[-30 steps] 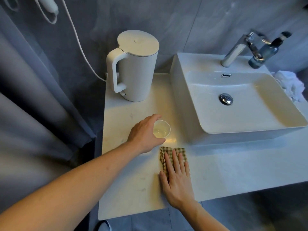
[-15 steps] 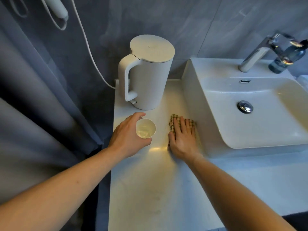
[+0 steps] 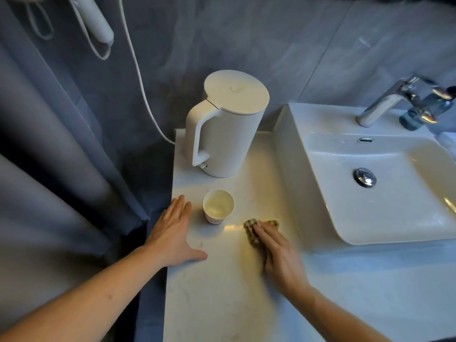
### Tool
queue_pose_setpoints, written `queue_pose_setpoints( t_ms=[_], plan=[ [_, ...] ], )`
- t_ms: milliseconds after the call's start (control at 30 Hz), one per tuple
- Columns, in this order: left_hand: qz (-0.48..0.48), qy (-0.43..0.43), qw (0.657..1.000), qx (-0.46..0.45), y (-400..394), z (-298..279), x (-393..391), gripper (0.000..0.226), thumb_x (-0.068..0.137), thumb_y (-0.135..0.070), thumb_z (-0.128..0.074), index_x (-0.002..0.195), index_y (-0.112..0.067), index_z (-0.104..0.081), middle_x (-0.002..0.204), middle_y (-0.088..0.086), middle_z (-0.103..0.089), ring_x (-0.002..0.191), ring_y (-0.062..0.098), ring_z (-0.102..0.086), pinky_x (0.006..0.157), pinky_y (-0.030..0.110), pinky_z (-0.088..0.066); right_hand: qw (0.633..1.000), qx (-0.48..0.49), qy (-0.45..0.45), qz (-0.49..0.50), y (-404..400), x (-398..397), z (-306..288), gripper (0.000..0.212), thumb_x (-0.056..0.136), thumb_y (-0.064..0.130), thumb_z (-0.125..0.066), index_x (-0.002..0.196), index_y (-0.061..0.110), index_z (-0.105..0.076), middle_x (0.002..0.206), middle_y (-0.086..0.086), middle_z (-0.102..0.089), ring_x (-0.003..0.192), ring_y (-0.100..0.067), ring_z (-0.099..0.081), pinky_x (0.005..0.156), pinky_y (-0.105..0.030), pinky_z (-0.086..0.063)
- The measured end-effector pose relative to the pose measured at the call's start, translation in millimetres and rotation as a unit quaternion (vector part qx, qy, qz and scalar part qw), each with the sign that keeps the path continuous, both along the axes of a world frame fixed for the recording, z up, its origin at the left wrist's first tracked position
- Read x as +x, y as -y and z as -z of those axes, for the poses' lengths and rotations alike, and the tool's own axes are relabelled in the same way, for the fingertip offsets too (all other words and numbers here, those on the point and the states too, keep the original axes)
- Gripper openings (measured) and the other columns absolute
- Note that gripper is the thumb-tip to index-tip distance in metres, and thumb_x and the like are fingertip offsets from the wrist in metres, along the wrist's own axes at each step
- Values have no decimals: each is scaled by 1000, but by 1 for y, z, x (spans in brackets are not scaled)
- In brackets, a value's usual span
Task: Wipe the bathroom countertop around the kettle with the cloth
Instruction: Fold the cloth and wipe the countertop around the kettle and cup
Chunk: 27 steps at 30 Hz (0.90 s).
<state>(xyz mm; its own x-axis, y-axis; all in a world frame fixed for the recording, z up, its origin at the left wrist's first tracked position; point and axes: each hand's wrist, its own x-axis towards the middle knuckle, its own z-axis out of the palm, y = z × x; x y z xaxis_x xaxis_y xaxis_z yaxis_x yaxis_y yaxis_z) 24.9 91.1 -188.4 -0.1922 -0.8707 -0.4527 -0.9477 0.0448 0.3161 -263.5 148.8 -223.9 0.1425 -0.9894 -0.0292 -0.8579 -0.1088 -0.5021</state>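
1. The countertop (image 3: 212, 299) is white and smooth, and its near part is bare, with a soft yellow shine on it.
2. The left hand (image 3: 172, 233) lies flat on the left edge of the countertop. Its fingers are straight and close together, its thumb sticks out to the side, and it holds nothing.
3. The right hand (image 3: 278, 255) is flat too, palm down, pressing on the cloth (image 3: 251, 230). Its fingers are stretched out on top of the cloth, not curled around it.
4. The cloth is small and checked, brown and pale. It lies on the countertop just beside the front left corner of the sink (image 3: 370, 193). The hand looks a bit blurry here, so I cannot tell if the cloth touches the sink wall.
5. A little white cup (image 3: 218, 206) stands upright between the two hands, a bit farther back. It is near the left fingers, but they do not touch it. It may have a little water inside.
6. The kettle (image 3: 227, 124) is white and tall and stands upright near the back left corner of the countertop. Its lid is closed and its handle points to the left.
7. A white cord (image 3: 138, 77) runs from behind the kettle up the grey wall.
8. The sink sits on the right side of the countertop, with a shiny tap (image 3: 385, 99) at the back and a dark bottle (image 3: 424, 107) beside the tap.
9. A grey curtain (image 3: 49, 156) hangs past the left edge.
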Motion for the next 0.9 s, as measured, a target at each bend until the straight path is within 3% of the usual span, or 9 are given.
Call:
queue_pose_setpoints(
  t_ms=[67, 167, 267, 333, 433, 533, 633, 767, 900],
  plan=[
    [13, 16, 1000, 0, 3, 2, 0, 149, 65, -82, -74, 165, -8, 9, 172, 11, 21, 159, 24, 18, 130, 39, -5, 998, -58, 16, 19, 40, -1, -8, 51, 99, 17, -41, 145, 20, -63, 151, -2, -58, 139, -21, -51, 119, -6, -18],
    [36, 38, 999, -9, 9, 6, -4, 149, 65, -82, -75, 164, -7, 8, 172, 13, 19, 159, 26, 16, 130, 42, -10, 993, -88, 3, 80, 117, -6, -8, 66, 88, -11, -51, 147, 16, -61, 153, -8, -57, 143, -29, -48, 121, -23, -26],
    [37, 41, 998, -22, 10, 10, -6, 149, 66, -80, -76, 164, -6, 7, 173, 13, 18, 159, 25, 17, 130, 41, -11, 994, 2, -24, 103, 166, -1, 8, 58, 102, 5, -44, 156, 24, -46, 167, 2, -36, 159, -29, -23, 129, -36, -10],
    [37, 42, 998, -24, 10, 10, -6, 148, 67, -79, -76, 164, -6, 8, 172, 12, 19, 159, 25, 18, 128, 40, -10, 995, 30, -41, 91, 157, 10, 21, 54, 109, 23, -38, 162, 31, -34, 172, 10, -21, 162, -24, -5, 131, -41, 2],
    [39, 50, 998, -16, 10, 8, -6, 147, 69, -78, -76, 164, -5, 9, 172, 13, 20, 159, 26, 18, 127, 39, -9, 998, -6, -55, -12, 87, 25, 25, 56, 108, 30, -38, 163, 38, -30, 172, 13, -20, 163, -22, -2, 131, -47, -3],
    [35, 43, 998, -3, 9, 3, -8, 147, 69, -75, -78, 164, -4, 9, 172, 14, 21, 159, 27, 20, 127, 40, -9, 987, 6, -78, -138, 5, 22, 18, 60, 106, 31, -38, 163, 45, -23, 172, 18, -19, 163, -20, 1, 131, -42, 0],
    [36, 49, 998, 4, 8, -3, -10, 145, 72, -73, -77, 163, -3, 11, 171, 16, 23, 158, 29, 21, 128, 41, -5, 984, 46, -62, -160, -24, 9, 8, 56, 107, 32, -29, 160, 46, -29, 170, 22, -19, 162, -14, -2, 131, -36, 2],
    [37, 57, 998, 4, 10, -1, -11, 145, 72, -73, -77, 163, -3, 13, 171, 16, 23, 158, 29, 21, 128, 41, -4, 989, 59, -63, -123, 39, -5, 10, 57, 109, 52, -11, 160, 42, -32, 170, 11, -24, 162, -24, -10, 131, -45, -10],
    [38, 57, 998, 2, 11, 6, -9, 146, 72, -74, -77, 163, -5, 15, 171, 14, 25, 158, 28, 22, 128, 41, -7, 986, 87, -139, -35, 132, -12, 16, 60, 105, 52, -21, 163, 48, -8, 175, 8, -2, 162, -30, 6, 130, -52, 2]
  ],
)
